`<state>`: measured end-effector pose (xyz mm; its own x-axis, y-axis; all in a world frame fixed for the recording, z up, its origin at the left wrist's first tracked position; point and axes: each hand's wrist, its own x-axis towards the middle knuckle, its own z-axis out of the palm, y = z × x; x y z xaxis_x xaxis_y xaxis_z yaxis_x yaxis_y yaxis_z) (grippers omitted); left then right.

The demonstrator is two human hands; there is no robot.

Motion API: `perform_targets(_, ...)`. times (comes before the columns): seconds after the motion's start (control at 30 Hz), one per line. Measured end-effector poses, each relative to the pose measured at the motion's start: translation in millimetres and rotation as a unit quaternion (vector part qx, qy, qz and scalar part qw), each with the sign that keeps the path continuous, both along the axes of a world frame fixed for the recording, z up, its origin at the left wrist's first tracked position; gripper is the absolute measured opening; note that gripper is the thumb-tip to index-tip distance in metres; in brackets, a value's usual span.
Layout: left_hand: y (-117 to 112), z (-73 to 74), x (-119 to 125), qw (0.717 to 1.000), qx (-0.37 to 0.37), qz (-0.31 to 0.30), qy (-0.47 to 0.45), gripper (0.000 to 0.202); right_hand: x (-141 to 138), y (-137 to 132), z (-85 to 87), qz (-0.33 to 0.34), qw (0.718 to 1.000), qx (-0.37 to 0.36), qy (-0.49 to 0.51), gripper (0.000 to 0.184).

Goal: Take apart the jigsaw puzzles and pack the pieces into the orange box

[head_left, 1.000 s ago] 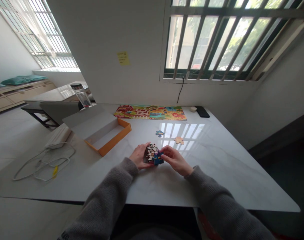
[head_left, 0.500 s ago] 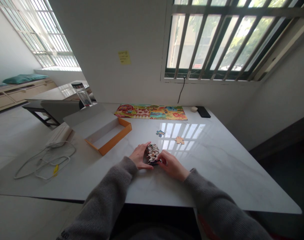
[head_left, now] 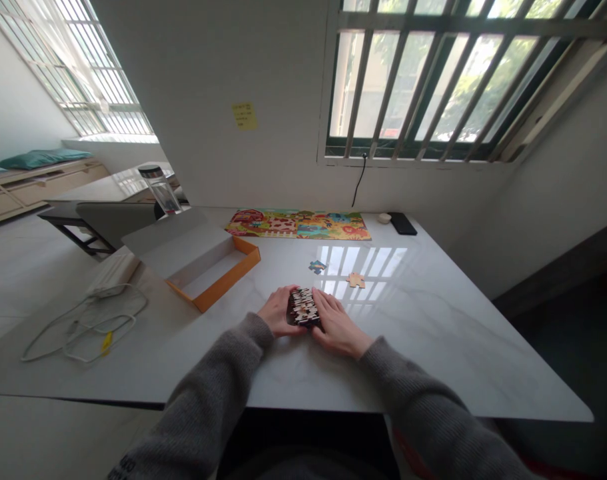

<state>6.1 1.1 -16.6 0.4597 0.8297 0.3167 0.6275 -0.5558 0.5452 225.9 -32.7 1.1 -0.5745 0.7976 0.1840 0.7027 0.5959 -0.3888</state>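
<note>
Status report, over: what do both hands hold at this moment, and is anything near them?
Left hand, right hand: both on stack of jigsaw pieces, one each side. Ahead: blue jigsaw piece, tan jigsaw piece. To left: orange box.

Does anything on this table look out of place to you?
Two loose jigsaw pieces stand out: a blue piece and a tan piece lie alone on the white table, apart from the assembled puzzle by the wall, the orange box, and the stack of jigsaw pieces between the left hand and right hand.

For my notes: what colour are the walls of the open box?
The open box's walls are orange outside; the head view shows this best.
</note>
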Motion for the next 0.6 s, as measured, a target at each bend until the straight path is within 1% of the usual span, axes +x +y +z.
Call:
perform_targets(0.3, -5.5, 5.4, 10.7, 0.999, 0.025, 0.012, 0.038, 0.092, -1.6, -2.3, 2.4, 0.0, 1.0, -0.015, -0.008, 0.08)
perform_targets(0.47, -8.2, 9.6, 12.6, 0.998, 0.02, 0.015, 0.053, 0.101, -1.1, -0.9, 2.1, 0.0, 1.0, -0.012, -0.003, 0.081)
perform_targets(0.6, -5.2, 10.3, 7.0, 1.0, -0.001, 0.0, 0.03, 0.113, -0.9, -0.7, 2.5, -0.001, 1.0, -0.016, 0.001, 0.08)
